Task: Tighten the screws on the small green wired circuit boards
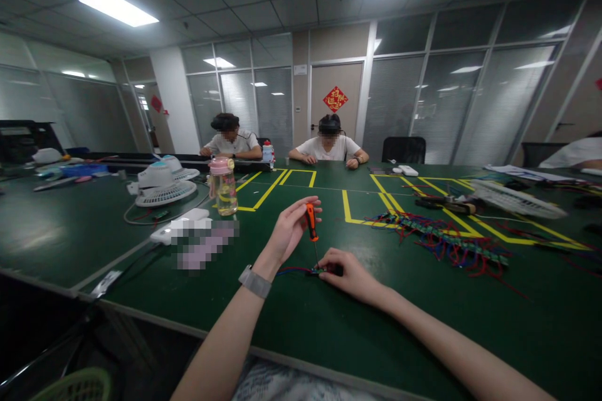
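Note:
An orange and black screwdriver [311, 223] stands nearly upright, its shaft pointing down, with my left hand [292, 230] closed around the handle. Its tip meets a small part with wires [316, 271] lying on the green table [357, 332]. Red and blue wires [294, 270] run left from that part. My right hand [345, 272] pinches the part from the right, thumb and forefinger close to the screwdriver tip. The fingers partly cover it, so its exact kind is hard to make out.
Several small circuit boards with red and blue wires [442, 235] lie in a row at right. Left are a pink-lided bottle [224, 188], a white power strip [181, 225] and white fan parts [160, 185]. Yellow tape [347, 207] marks the table. Two people sit opposite.

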Tool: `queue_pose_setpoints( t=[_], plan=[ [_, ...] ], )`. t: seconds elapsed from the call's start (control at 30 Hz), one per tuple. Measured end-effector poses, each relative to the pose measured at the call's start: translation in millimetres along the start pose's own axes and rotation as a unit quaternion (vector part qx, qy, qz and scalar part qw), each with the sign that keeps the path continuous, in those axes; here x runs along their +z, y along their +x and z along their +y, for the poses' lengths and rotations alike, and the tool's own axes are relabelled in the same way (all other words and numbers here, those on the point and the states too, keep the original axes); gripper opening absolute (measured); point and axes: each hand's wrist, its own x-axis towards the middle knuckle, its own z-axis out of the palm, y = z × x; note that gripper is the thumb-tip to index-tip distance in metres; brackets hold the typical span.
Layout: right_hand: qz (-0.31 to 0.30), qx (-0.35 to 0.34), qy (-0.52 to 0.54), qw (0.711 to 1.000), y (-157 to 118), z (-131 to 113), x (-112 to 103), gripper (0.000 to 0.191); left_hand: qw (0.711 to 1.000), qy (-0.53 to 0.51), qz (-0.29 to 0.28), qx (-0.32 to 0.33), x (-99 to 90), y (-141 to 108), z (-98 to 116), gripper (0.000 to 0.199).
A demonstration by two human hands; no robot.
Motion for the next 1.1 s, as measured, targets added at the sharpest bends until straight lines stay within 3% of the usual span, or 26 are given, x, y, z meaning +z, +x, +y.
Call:
queue_pose_setpoints(
  t=[0.1, 0.3, 0.5, 0.7, 0.9, 1.1],
  plan=[
    [-0.003, 0.008, -0.005, 1.000, 0.9, -3.0, -0.8, 0.013, 1.000, -0.003, -0.012, -0.008, 0.5, -0.8, 1.8, 0.028],
    [-0.001, 0.008, -0.001, 1.000, 1.3, -3.2, -0.1, 0.015, 0.999, 0.038, 0.031, 0.023, -6.0, 1.2, -1.6, 0.020],
    [0.000, 0.006, -0.001, 1.000, 1.1, -3.7, -0.3, 0.014, 1.000, -0.004, -0.010, -0.002, -0.3, -0.2, 1.7, 0.028],
    [0.000, 0.008, -0.003, 1.000, 0.8, -4.8, -1.7, 0.016, 0.999, 0.025, 0.029, 0.010, -4.3, 0.5, -0.8, 0.022],
    [0.000, 0.006, -0.003, 1.000, 1.1, -5.0, -1.5, 0.014, 1.000, -0.011, -0.006, -0.015, 0.0, -0.3, 2.0, 0.030],
    [0.004, 0.006, -0.008, 1.000, 1.1, -3.0, -0.7, 0.016, 0.999, 0.028, 0.028, 0.009, -4.2, 0.2, 0.0, 0.021]
  ],
)
